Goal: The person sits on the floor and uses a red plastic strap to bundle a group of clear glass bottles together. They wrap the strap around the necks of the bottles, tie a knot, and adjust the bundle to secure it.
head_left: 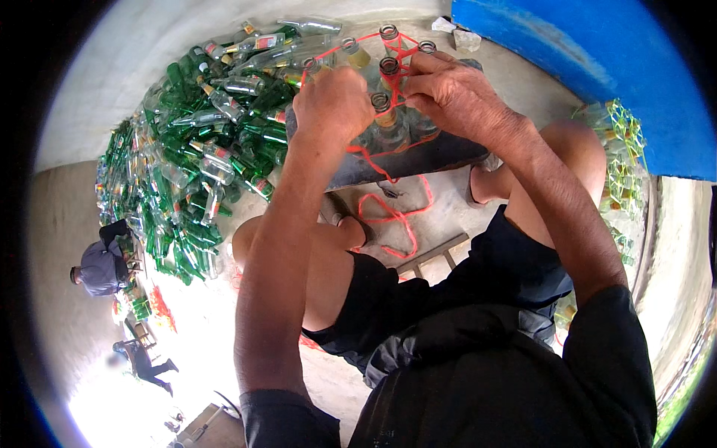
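Note:
Several clear glass bottles stand upright in a cluster on a dark low stand between my knees. Red plastic twine runs around the bottle necks and crosses between them, and its loose tail hangs over the stand's near edge to the floor. At the cluster's left side, my left hand is closed beside the necks; what its fingers hold is hidden. My right hand pinches the red twine at the right, close to the middle necks.
A large heap of green and clear bottles lies to the left. Bottles bound with yellow-green twine stand at the right by a blue panel. Stones lie behind the stand. Two other people are at the far left.

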Motion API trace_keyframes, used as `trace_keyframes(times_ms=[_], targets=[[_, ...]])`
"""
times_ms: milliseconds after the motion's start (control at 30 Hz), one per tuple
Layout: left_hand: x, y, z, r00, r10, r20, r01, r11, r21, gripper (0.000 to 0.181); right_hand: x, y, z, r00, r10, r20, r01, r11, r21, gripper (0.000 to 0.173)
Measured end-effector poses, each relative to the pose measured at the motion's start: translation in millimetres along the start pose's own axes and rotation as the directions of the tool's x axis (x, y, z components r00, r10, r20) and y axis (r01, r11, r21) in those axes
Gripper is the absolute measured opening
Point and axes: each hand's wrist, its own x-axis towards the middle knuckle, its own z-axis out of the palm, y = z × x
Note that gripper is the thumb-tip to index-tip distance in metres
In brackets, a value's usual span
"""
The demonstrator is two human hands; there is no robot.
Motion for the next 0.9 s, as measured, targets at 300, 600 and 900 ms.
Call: trace_keyframes(times_ms=[300,600,900], targets=[[-45,20,13,0.965,-0.093,-0.244,0.085,0.995,-0.046,0.012,-1,0,2,0.996,-0.054,-0.073,0.059,0.996,0.073,0.018],[-71,30,51,0.838,-0.245,-0.488,0.003,0.895,-0.445,0.015,-2,0,2,0.999,-0.027,-0.037,0.03,0.996,0.079,0.016],[-81,38,79,0.712,-0.493,-0.499,-0.097,0.636,-0.766,0.005,0,0,3,1.0,0.019,0.022,-0.021,0.998,0.063,0.011]])
